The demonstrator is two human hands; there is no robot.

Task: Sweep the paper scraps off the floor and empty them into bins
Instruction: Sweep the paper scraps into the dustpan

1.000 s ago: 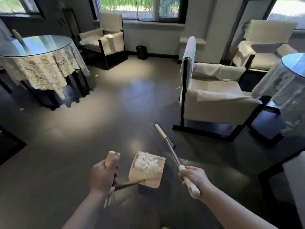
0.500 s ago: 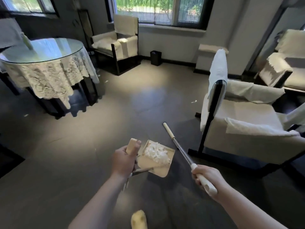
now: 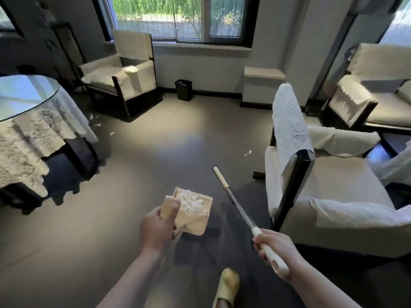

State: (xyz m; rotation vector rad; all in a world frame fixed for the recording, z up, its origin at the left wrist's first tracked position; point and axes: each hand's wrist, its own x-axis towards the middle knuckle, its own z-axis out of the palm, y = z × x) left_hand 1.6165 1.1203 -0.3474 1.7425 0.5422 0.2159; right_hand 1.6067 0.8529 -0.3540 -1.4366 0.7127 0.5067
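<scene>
Scraps heaped in one dustpan, which we carry above the floor.

Our left hand grips the dustpan handle; our right hand grasps one broom handle. We count four loose scraps near the table and chairs, one black bin under the window, three armchairs, and one yellow slipper.

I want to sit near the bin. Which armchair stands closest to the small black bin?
The armchair under the window, left of the black bin. The other two armchairs stand on the right side of the room.
</scene>
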